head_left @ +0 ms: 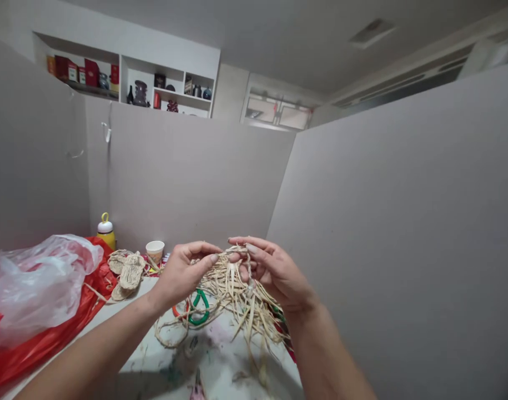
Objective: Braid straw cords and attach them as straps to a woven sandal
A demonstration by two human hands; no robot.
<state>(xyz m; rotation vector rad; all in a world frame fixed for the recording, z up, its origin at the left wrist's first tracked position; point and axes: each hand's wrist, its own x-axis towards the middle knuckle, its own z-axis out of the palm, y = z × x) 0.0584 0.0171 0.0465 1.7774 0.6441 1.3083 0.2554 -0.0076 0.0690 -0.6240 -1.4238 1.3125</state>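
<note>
Above a white table (145, 361) I see left hand (182, 273) and right hand (281, 275) pinching twisted beige straw cord (249, 265), partly finger-hidden

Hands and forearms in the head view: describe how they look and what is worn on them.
The left hand and right hand are bare, with no gloves and no ring that can be made out. The left forearm and right forearm show no sleeve, watch or bracelet, and no clear markings. Both narrow toward the wrist.
</note>
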